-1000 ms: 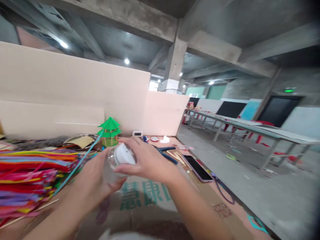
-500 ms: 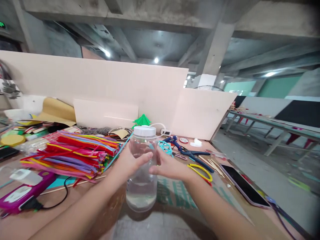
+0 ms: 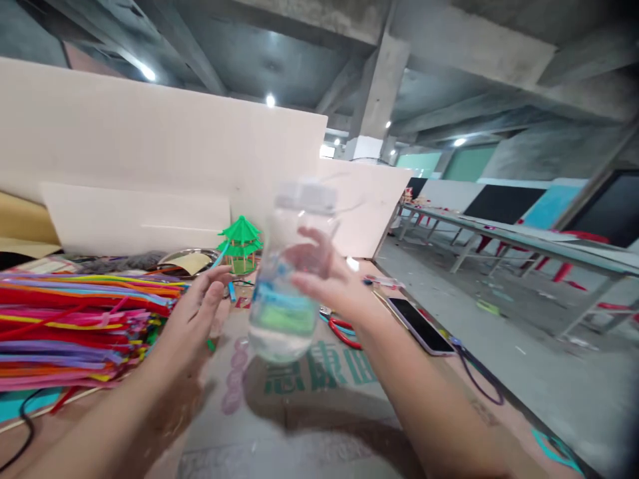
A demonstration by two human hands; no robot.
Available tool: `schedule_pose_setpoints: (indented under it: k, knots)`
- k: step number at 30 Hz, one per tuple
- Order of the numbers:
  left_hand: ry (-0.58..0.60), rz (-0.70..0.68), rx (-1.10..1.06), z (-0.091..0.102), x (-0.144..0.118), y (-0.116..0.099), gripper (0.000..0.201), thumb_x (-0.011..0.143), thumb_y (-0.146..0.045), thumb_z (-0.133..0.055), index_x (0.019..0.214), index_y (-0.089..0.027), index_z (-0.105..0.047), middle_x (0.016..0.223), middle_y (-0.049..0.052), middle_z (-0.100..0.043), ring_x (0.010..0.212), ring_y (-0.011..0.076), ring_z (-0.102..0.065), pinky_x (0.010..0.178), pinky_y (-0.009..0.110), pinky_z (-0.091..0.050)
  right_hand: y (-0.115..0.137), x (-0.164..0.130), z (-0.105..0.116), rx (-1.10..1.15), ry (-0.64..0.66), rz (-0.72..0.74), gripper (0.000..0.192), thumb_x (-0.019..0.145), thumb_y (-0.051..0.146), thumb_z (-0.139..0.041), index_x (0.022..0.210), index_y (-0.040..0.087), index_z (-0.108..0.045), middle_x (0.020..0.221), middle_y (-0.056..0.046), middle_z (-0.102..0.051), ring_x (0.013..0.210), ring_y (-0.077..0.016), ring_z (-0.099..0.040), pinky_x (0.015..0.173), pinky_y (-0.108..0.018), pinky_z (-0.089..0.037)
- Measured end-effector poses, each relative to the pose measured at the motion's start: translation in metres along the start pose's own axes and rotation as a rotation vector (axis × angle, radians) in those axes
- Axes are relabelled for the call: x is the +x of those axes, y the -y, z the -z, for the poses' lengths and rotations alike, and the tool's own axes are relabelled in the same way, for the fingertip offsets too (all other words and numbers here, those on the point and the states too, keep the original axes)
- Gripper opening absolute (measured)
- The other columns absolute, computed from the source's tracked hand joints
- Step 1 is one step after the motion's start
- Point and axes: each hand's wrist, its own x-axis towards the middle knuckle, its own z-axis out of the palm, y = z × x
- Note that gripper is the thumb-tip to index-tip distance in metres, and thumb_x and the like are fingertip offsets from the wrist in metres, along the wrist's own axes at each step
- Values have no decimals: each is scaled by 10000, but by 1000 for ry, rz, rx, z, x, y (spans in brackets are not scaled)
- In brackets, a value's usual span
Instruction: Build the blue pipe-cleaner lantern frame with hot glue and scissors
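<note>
A clear water bottle with a white lid and some liquid in its lower part hangs slightly tilted above the cardboard. My right hand is wrapped around its far right side; motion blurs the bottle and its strap. Apart from the bottle, my left hand holds nothing, its fingers loosely bent and separated. It hovers beside a pile of colourful pipe cleaners. Behind the two hands stands a small green pagoda model with tiered roofs.
Flat printed cardboard covers the table in front of me. Red-handled pliers and a phone lie on the right, near the table edge. A white board rises along the back. Another long table stands beyond the floor.
My left hand has let go of the bottle and moved left. My right hand has lifted the bottle. The view has turned right, and the pagoda model now shows more fully.
</note>
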Motion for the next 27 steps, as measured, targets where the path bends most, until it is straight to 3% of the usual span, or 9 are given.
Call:
schedule_pose_setpoints:
  k: [2,5,9,12,15,20,24,27]
  knots:
    - [-92,29,203,-3,-1,28,582,968,-681,-472,1228,-184,-631,1225,134,-698,1213,337,-644,1096,526,-492,7,3,42,-77,-136,76,794,758,519,-841,1385,313,-401,1189,-52,-641,1111,-234,-674,968,-425,-583]
    - [-39,32,360,-14,-5,69,451,956,-566,-486,1116,-173,-639,1114,140,-723,1105,328,-693,993,490,-555,-3,17,110,-304,-349,168,819,745,589,-817,1386,314,-389,1193,-56,-613,1074,-240,-668,984,-467,-566]
    - [53,-15,550,-28,-12,98,412,913,-457,-512,1169,-160,-641,1109,152,-738,1034,335,-717,931,485,-566,-58,55,189,-742,-659,101,993,586,564,-874,1387,213,-402,1201,-112,-582,986,-271,-616,924,-516,-562]
    - [79,-28,601,-31,-13,104,426,922,-426,-507,1234,-162,-625,1121,144,-740,1021,321,-729,930,468,-565,-108,80,230,-813,-784,12,959,551,485,-854,1343,173,-412,1178,-112,-559,998,-278,-598,974,-530,-526]
    - [72,-16,600,-29,-12,107,417,924,-441,-512,1222,-173,-628,1112,133,-751,975,302,-740,887,442,-578,-150,90,256,-807,-861,-16,871,543,463,-837,1265,180,-441,1163,-96,-532,1064,-288,-577,1005,-513,-499]
    - [76,6,599,-29,-14,110,418,914,-418,-535,1237,-165,-615,1114,141,-745,1002,308,-721,919,473,-561,-199,83,278,-761,-975,-89,799,625,493,-845,1253,195,-452,1195,-97,-543,1126,-305,-554,1019,-522,-478]
    - [110,16,602,-30,-16,103,392,935,-387,-522,1251,-167,-599,1163,146,-720,1061,314,-692,968,500,-532,-217,80,294,-761,-989,-179,624,803,421,-834,1286,145,-552,1294,-164,-596,1179,-306,-571,1063,-518,-471]
    - [140,10,605,-31,-16,97,347,938,-359,-519,1222,-178,-599,1173,140,-715,1087,317,-685,982,502,-522,-218,82,301,-762,-935,-182,400,988,385,-684,1332,192,-614,1381,-119,-611,1197,-270,-626,1027,-503,-539]
